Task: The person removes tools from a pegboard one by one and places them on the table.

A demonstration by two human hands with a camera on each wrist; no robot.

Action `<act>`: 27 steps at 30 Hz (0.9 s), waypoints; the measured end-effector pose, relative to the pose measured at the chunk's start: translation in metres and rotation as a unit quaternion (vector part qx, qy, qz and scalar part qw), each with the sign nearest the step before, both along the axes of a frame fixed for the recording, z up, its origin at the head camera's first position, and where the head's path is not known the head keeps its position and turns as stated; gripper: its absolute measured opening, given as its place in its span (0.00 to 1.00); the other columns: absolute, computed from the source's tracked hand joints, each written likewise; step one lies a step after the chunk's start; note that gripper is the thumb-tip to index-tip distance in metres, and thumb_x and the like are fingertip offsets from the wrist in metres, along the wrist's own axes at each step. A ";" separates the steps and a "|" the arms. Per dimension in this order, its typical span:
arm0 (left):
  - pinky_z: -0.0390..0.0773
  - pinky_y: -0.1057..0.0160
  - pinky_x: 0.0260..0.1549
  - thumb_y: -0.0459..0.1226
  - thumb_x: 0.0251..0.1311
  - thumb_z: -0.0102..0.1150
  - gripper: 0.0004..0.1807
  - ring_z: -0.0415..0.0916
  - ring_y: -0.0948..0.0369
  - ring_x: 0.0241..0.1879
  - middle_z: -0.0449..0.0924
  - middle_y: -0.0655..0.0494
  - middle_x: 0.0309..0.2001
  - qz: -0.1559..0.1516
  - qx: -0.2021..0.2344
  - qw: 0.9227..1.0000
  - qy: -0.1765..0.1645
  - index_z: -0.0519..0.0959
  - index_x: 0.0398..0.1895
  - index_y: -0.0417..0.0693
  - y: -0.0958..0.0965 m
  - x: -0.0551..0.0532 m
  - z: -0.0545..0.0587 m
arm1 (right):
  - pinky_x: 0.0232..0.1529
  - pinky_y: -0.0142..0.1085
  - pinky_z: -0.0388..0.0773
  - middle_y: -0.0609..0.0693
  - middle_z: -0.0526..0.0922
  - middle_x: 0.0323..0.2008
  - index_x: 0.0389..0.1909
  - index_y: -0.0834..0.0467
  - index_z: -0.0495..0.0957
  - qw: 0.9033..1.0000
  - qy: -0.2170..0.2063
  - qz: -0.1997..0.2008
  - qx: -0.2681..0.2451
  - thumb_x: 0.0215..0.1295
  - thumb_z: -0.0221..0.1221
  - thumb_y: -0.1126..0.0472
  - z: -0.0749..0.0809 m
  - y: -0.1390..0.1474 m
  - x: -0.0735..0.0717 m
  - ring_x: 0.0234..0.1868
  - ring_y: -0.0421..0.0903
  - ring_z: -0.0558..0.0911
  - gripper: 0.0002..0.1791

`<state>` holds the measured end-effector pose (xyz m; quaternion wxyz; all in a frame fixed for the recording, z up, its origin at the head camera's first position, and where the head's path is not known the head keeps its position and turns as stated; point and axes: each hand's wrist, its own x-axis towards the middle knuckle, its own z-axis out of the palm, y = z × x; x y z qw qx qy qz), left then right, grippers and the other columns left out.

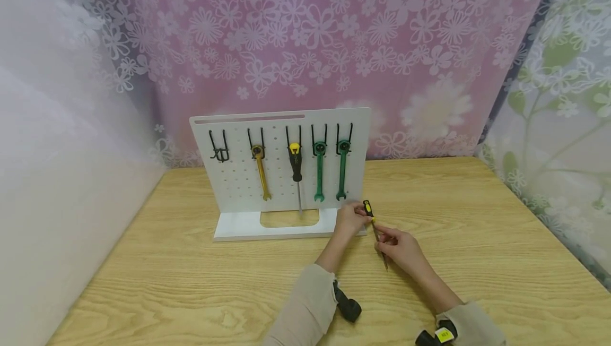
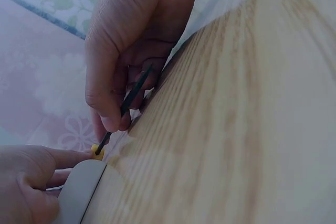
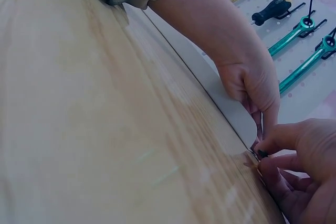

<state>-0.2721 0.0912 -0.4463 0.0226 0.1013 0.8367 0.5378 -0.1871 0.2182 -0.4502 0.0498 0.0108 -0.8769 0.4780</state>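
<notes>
A small screwdriver [image 1: 368, 208] with a black and yellow handle is held at a slant just right of the pegboard's base. My left hand [image 1: 351, 219] is at the yellow collar where handle meets shaft, its fingertips pinching there. Lower down, my right hand [image 1: 403, 250] grips the dark shaft between thumb and fingers. In the left wrist view the shaft [image 2: 131, 95] runs from the right hand [image 2: 139, 40] down to the left hand [image 2: 31, 182]. From the right wrist, only a small dark bit of the tool shows between the fingers, and the handle is hidden.
A white pegboard [image 1: 234, 176] stands on the wooden table [image 1: 167, 282]. On its hooks hang a gold wrench [image 1: 262, 173], a larger black and yellow screwdriver [image 1: 296, 163] and two green wrenches [image 1: 320, 173]. The leftmost hook pair [image 1: 220, 149] holds no tool. Floral curtains stand behind.
</notes>
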 end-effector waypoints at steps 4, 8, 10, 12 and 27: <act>0.76 0.72 0.26 0.29 0.46 0.69 0.18 0.77 0.64 0.28 0.79 0.58 0.24 0.000 -0.005 1.000 0.006 0.79 0.44 0.35 0.000 -0.001 0.001 | 0.18 0.31 0.74 0.51 0.74 0.29 0.54 0.70 0.72 1.000 0.004 0.003 0.008 0.56 0.61 0.69 0.001 -0.001 0.000 0.22 0.40 0.74 0.23; 0.76 0.72 0.26 0.28 0.45 0.69 0.18 0.78 0.64 0.27 0.79 0.57 0.24 0.000 -0.008 1.000 0.011 0.79 0.43 0.35 0.000 -0.001 0.001 | 0.19 0.31 0.74 0.51 0.73 0.29 0.54 0.70 0.72 1.000 0.005 0.009 0.016 0.56 0.61 0.70 0.001 0.000 0.000 0.23 0.41 0.74 0.23; 0.76 0.72 0.26 0.28 0.45 0.69 0.18 0.78 0.64 0.27 0.79 0.57 0.24 0.001 -0.004 1.000 0.009 0.79 0.42 0.35 0.000 -0.001 0.001 | 0.19 0.31 0.73 0.51 0.73 0.29 0.54 0.70 0.72 1.000 0.006 0.011 0.026 0.56 0.61 0.70 0.000 0.000 0.000 0.24 0.42 0.74 0.24; 0.76 0.72 0.26 0.27 0.45 0.68 0.17 0.78 0.64 0.27 0.79 0.57 0.25 -0.001 -0.001 1.000 0.008 0.80 0.42 0.35 0.000 0.000 0.001 | 0.20 0.31 0.73 0.50 0.73 0.29 0.54 0.70 0.72 0.999 0.008 0.011 0.033 0.56 0.61 0.70 -0.001 0.001 -0.001 0.25 0.42 0.74 0.24; 0.75 0.73 0.26 0.27 0.47 0.67 0.15 0.76 0.66 0.26 0.78 0.58 0.25 0.023 0.008 0.999 0.048 0.81 0.41 0.36 0.003 0.002 -0.004 | 0.16 0.33 0.74 0.54 0.75 0.22 0.49 0.69 0.75 0.997 0.005 -0.031 -0.075 0.60 0.55 0.70 0.000 0.000 0.002 0.15 0.42 0.73 0.16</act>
